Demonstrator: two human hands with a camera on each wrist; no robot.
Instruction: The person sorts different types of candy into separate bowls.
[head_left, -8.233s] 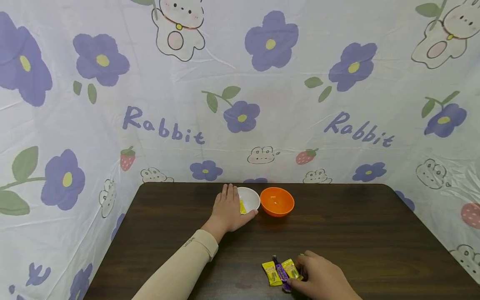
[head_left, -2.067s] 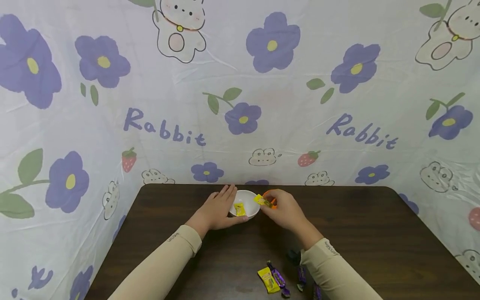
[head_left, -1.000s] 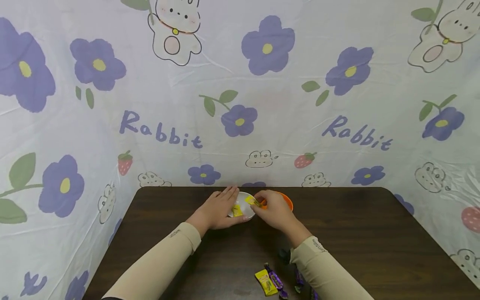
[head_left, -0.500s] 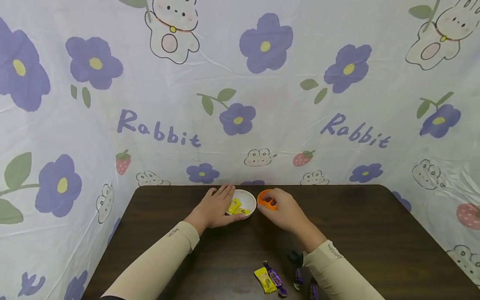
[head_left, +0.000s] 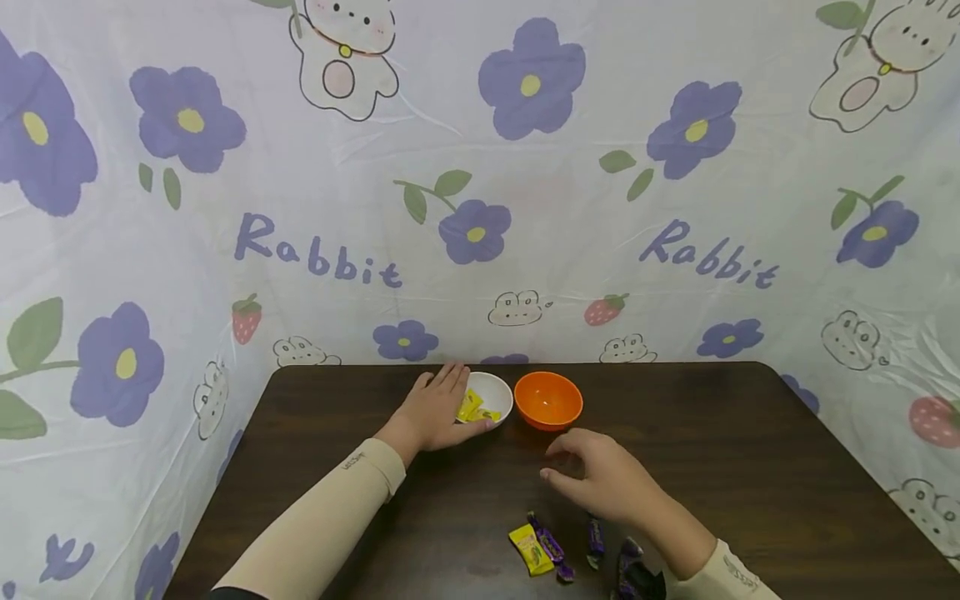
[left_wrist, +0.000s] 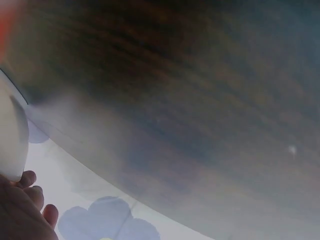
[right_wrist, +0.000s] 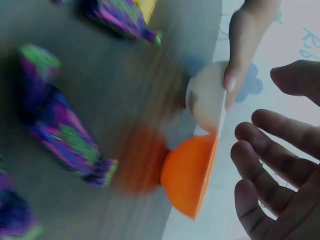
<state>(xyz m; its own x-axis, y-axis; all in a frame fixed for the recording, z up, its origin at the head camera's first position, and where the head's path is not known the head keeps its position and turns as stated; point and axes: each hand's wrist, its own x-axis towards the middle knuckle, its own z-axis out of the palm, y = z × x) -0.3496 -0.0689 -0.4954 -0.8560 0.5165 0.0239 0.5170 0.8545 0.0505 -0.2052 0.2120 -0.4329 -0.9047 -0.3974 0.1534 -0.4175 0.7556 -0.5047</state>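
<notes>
My left hand [head_left: 435,412] lies with straight fingers along the left side of a white bowl [head_left: 495,390], its thumb at the near rim. Yellow-wrapped candies [head_left: 470,405] sit in that bowl, partly hidden by the hand. My right hand [head_left: 611,477] is over the table in front of an orange bowl [head_left: 547,400], fingers loosely bent and holding nothing. Nearer the front lie a yellow-wrapped candy [head_left: 530,550] and a purple-wrapped candy [head_left: 551,543], side by side. More purple candies [right_wrist: 65,132] show in the right wrist view, one of them [head_left: 595,540] below the right hand.
Both bowls stand side by side near the back edge of the dark wooden table [head_left: 360,500]. Behind and beside it hangs a white cloth [head_left: 555,250] printed with flowers and rabbits.
My right hand carried a yellow candy to the white bowl and let it go there, then drew back past the orange bowl toward the front. The left hand stayed at the white bowl.
</notes>
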